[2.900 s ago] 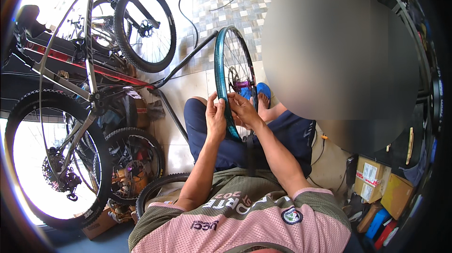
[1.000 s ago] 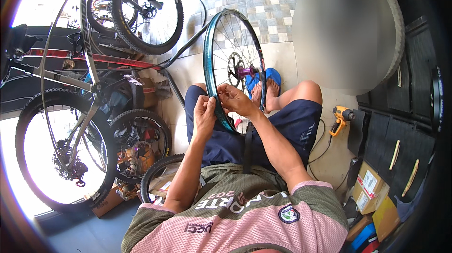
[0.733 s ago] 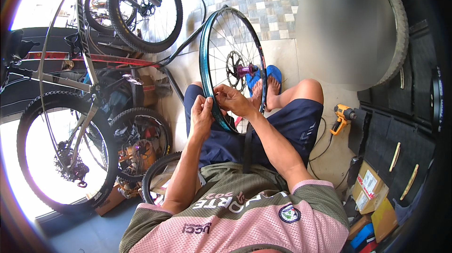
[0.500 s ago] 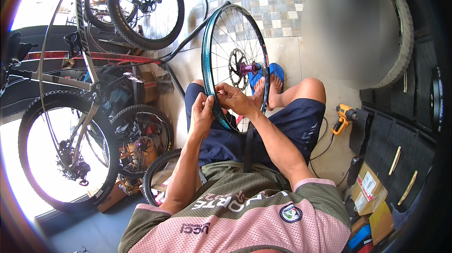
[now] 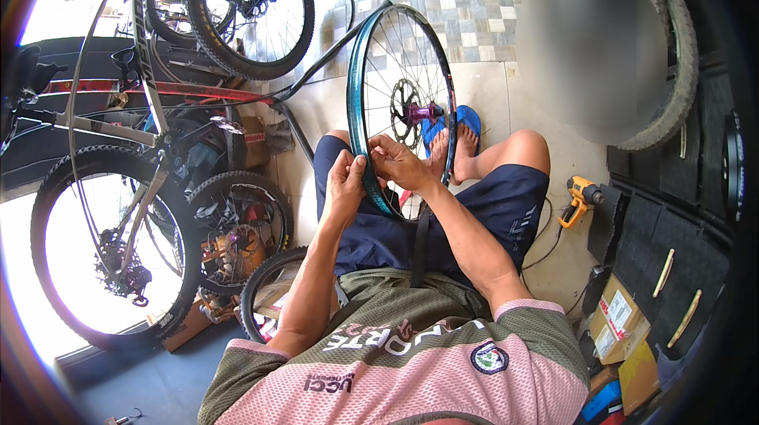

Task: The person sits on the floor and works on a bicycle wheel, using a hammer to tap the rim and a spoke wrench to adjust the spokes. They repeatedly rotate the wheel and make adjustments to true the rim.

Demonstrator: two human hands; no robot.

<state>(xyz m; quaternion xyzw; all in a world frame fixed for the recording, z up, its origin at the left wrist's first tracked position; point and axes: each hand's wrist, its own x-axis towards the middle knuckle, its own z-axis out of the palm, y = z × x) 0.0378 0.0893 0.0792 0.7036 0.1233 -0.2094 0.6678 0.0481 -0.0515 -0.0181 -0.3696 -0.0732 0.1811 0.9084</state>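
A bicycle wheel [image 5: 447,69] without a tyre stands upright between my knees, its rim bed lined with teal rim tape [image 5: 357,101]. Purple hub [image 5: 423,113] and disc rotor [image 5: 405,113] sit at its middle. My left hand [image 5: 345,186] is closed at the rim's near left side, thumb pressed against the taped edge. Across from it, my right hand [image 5: 401,164] has its fingers curled and pinched on the inner side of the same rim stretch, by the spokes. Its fingertips are partly hidden. A long black band [image 5: 328,56] runs from behind the rim's top down to the left.
An orange heat gun [image 5: 581,201] with a cord lies on the floor at right. Cardboard boxes [image 5: 619,318] stand below it. A grey bicycle [image 5: 146,53] and loose wheels [image 5: 245,227] crowd the left. A tyred wheel [image 5: 681,69] stands at far right, beside a blurred patch.
The view has shifted slightly, so the wheel appears a little further right. Both hands stay at about the same part of the rim, with small finger movement.
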